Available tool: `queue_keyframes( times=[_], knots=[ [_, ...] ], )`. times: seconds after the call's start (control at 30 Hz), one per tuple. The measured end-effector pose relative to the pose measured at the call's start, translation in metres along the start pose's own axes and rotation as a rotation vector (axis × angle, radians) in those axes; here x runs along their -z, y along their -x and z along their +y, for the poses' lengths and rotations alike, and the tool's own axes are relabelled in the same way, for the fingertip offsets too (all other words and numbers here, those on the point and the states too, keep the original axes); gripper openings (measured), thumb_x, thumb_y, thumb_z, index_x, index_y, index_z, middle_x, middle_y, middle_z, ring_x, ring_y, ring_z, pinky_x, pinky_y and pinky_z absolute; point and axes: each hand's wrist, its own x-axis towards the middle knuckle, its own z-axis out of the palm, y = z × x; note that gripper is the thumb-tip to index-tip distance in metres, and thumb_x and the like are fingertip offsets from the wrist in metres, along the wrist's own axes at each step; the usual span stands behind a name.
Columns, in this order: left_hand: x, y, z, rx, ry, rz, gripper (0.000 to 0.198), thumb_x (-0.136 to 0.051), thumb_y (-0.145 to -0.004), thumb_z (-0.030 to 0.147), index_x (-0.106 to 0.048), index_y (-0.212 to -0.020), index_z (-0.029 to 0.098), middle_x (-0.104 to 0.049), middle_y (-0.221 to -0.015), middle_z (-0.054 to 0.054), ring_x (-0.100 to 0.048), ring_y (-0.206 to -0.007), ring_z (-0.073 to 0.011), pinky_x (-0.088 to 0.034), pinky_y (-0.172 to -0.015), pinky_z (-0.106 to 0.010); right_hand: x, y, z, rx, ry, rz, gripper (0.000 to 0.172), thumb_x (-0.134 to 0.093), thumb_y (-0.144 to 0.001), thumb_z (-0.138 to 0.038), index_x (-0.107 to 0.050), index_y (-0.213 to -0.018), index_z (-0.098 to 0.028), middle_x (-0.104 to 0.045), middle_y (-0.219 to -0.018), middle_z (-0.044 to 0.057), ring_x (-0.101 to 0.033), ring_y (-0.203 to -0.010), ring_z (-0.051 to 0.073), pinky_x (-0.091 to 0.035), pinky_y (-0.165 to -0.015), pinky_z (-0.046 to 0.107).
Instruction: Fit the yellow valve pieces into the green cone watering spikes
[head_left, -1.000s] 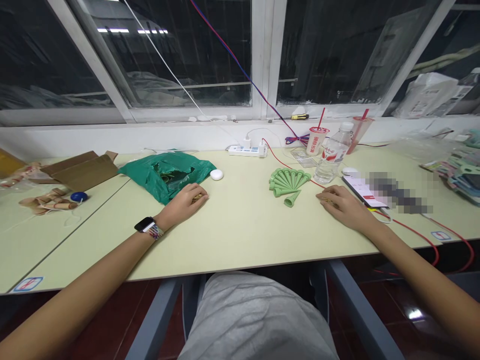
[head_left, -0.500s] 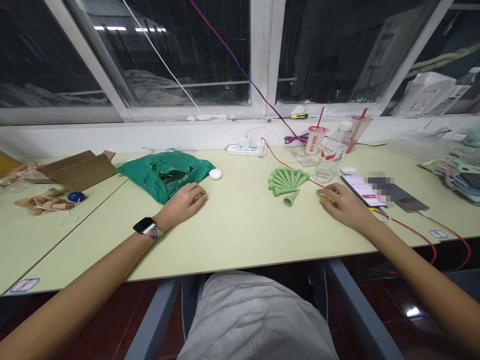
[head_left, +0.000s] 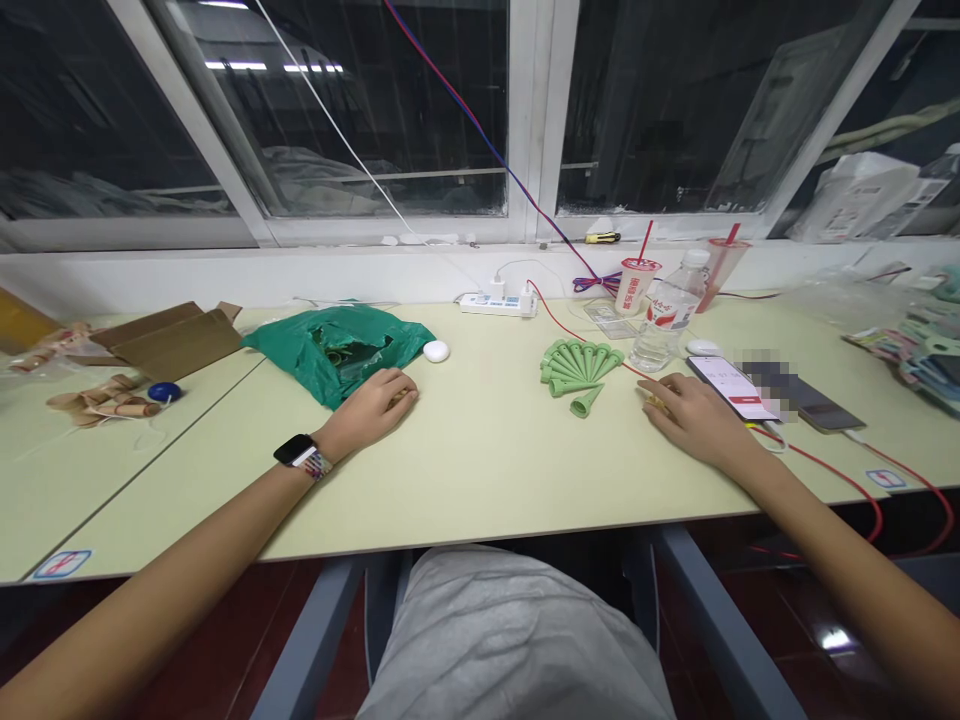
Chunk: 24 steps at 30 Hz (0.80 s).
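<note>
Toward one o'clock, green plastic spikes (head_left: 579, 362) are set out in a fan, with one lying apart (at its six o'clock). Small tan bits (head_left: 657, 403) are grasped by the curled fingers of the left hand (head_left: 367, 408) and right hand (head_left: 697, 420).

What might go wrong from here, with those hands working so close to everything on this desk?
The right hand rests beside a phone and a red cable, so a careless sweep might snag the cable and drag the phone. Just beyond, the upright plastic water bottle might get knocked over. The loose green cone, lying apart from the fanned green pieces, might roll away if bumped.
</note>
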Motion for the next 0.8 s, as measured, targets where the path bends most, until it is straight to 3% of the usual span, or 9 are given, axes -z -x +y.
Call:
queue_keyframes(
  times=[0.37,0.6,0.8],
  knots=[
    [0.0,0.001,-0.002,0.008,-0.009,-0.011,0.03,-0.041,-0.107,0.042,-0.063,-0.104,0.022,-0.065,-0.108,-0.01,-0.059,-0.105,-0.0274,-0.048,-0.094,-0.043,0.002,-0.005,0.0,-0.016,0.126,-0.023,0.052,-0.037,-0.107,-0.046,-0.064,-0.142,-0.018,-0.067,-0.104,0.018,-0.063,-0.097,0.036,-0.052,-0.087,0.051],
    [0.0,0.001,-0.001,0.009,-0.013,-0.013,0.031,-0.039,-0.108,0.042,-0.062,-0.103,0.023,-0.064,-0.107,-0.009,-0.059,-0.104,-0.0269,-0.048,-0.095,-0.043,0.004,-0.011,0.005,-0.087,0.129,0.009,0.062,-0.033,-0.107,-0.05,-0.046,-0.158,-0.017,-0.067,-0.116,0.021,-0.065,-0.098,0.039,-0.051,-0.082,0.051],
    [-0.001,0.001,-0.002,-0.003,-0.004,0.001,0.03,-0.041,-0.107,0.041,-0.064,-0.102,0.022,-0.064,-0.105,-0.009,-0.06,-0.103,-0.0268,-0.048,-0.094,-0.042,0.002,-0.014,0.003,0.002,0.039,-0.069,0.051,-0.032,-0.11,-0.042,-0.063,-0.14,-0.017,-0.072,-0.118,0.019,-0.065,-0.106,0.037,-0.05,-0.094,0.053]
  ],
)
